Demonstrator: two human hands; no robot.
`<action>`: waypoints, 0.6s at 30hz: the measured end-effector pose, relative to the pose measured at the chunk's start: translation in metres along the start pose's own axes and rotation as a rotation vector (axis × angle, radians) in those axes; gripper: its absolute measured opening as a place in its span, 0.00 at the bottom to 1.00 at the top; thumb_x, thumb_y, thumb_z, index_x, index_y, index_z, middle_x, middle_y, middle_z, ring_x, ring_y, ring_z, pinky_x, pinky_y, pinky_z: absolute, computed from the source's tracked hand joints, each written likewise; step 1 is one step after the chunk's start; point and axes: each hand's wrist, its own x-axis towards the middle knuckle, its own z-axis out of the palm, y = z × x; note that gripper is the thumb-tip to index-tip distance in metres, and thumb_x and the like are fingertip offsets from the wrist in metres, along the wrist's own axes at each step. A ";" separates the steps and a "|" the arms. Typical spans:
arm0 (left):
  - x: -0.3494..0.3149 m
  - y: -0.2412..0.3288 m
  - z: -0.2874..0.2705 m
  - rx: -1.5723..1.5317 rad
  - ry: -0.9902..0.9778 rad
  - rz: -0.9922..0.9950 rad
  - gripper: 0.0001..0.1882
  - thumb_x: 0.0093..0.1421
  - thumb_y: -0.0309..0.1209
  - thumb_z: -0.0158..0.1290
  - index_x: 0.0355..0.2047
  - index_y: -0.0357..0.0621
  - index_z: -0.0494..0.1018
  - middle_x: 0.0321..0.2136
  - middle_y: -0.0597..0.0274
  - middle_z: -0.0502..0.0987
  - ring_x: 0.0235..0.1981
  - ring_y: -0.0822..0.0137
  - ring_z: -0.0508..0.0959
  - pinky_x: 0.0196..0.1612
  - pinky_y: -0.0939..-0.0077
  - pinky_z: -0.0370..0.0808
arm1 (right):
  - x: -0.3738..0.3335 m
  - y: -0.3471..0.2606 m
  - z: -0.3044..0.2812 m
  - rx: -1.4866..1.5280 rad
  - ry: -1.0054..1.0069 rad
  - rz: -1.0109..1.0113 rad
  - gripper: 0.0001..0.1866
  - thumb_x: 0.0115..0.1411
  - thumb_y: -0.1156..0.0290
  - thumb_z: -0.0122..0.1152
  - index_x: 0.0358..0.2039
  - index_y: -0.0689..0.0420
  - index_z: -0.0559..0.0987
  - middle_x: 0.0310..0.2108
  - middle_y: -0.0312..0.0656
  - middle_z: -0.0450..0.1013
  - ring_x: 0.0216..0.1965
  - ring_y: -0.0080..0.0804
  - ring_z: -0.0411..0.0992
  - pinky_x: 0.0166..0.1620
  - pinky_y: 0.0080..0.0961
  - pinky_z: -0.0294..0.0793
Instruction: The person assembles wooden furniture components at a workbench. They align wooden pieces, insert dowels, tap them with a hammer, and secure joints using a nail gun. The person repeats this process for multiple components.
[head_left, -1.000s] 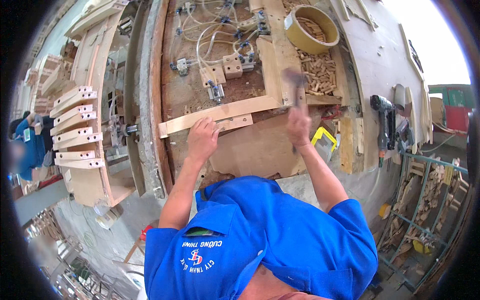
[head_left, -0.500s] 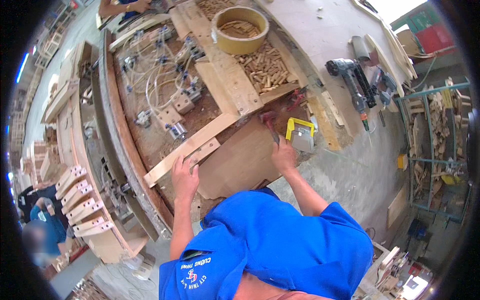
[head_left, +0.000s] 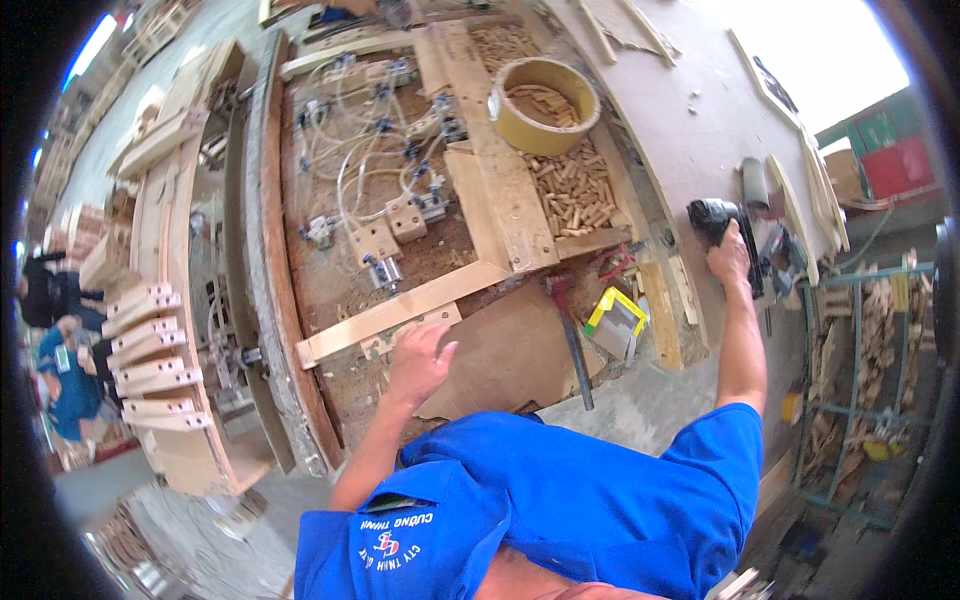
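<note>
My right hand, arm stretched out to the right, is wrapped round the black nail gun on the grey board. The left hand lies open, thumb apart, over a short drilled wooden piece; whether it presses on that piece is hard to tell. Against the piece runs a longer pale wooden bar on the bench. Between my hands a hammer rests with its red head on the bench and its dark handle pointing toward me.
Beyond are pneumatic cylinders with clear hoses, a yellow ring-shaped tub and a tray of wooden dowels. A yellow-edged box sits right of the hammer. Drilled wooden parts stack at left, with people behind.
My right hand has let go of the hammer and moved right onto the nail gun. The left hand has shifted slightly right along the wood. The view has turned a little.
</note>
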 end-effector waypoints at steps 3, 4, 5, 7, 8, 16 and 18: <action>0.000 0.018 0.003 -0.144 -0.094 -0.071 0.19 0.67 0.40 0.61 0.52 0.40 0.82 0.50 0.48 0.84 0.53 0.47 0.82 0.59 0.55 0.78 | -0.004 -0.025 -0.029 -0.004 -0.100 0.005 0.31 0.65 0.63 0.62 0.66 0.62 0.68 0.52 0.70 0.78 0.57 0.67 0.76 0.60 0.53 0.76; 0.003 0.024 0.005 -0.231 -0.125 -0.080 0.19 0.67 0.40 0.61 0.52 0.40 0.82 0.49 0.47 0.84 0.52 0.47 0.83 0.58 0.55 0.78 | -0.015 -0.012 -0.037 -0.003 -0.081 0.034 0.29 0.66 0.60 0.63 0.62 0.63 0.72 0.50 0.70 0.79 0.57 0.69 0.76 0.59 0.54 0.76; 0.009 0.028 0.008 -0.319 -0.160 -0.085 0.19 0.67 0.41 0.61 0.52 0.40 0.82 0.49 0.47 0.84 0.52 0.46 0.83 0.57 0.56 0.79 | -0.022 -0.002 -0.045 -0.020 0.119 -0.131 0.26 0.66 0.57 0.65 0.56 0.65 0.75 0.43 0.65 0.82 0.45 0.61 0.83 0.47 0.50 0.83; 0.009 0.033 0.017 -0.386 -0.126 -0.089 0.21 0.68 0.42 0.60 0.53 0.39 0.82 0.49 0.46 0.85 0.52 0.45 0.83 0.57 0.55 0.79 | -0.050 -0.058 -0.075 0.564 -0.233 0.042 0.19 0.69 0.57 0.66 0.48 0.60 0.77 0.26 0.43 0.77 0.22 0.31 0.76 0.26 0.31 0.77; 0.015 0.037 0.026 -0.480 -0.162 -0.111 0.21 0.68 0.42 0.60 0.52 0.39 0.82 0.49 0.46 0.85 0.52 0.46 0.83 0.57 0.56 0.79 | -0.065 -0.059 -0.080 0.725 -0.289 0.076 0.16 0.71 0.57 0.65 0.46 0.58 0.77 0.22 0.36 0.74 0.18 0.22 0.71 0.21 0.25 0.73; 0.055 0.065 0.093 -1.144 -0.244 -0.278 0.27 0.75 0.47 0.54 0.61 0.37 0.74 0.50 0.51 0.82 0.49 0.62 0.81 0.54 0.63 0.79 | -0.203 -0.222 -0.025 1.187 -0.794 -0.033 0.13 0.73 0.61 0.64 0.48 0.58 0.81 0.22 0.33 0.72 0.19 0.22 0.71 0.23 0.24 0.73; 0.058 0.055 0.098 -1.245 -0.237 -0.359 0.26 0.76 0.48 0.54 0.61 0.37 0.73 0.48 0.56 0.81 0.47 0.66 0.79 0.52 0.65 0.78 | -0.218 -0.249 -0.011 1.148 -0.804 -0.053 0.14 0.74 0.61 0.61 0.47 0.60 0.80 0.22 0.33 0.72 0.19 0.21 0.70 0.24 0.24 0.72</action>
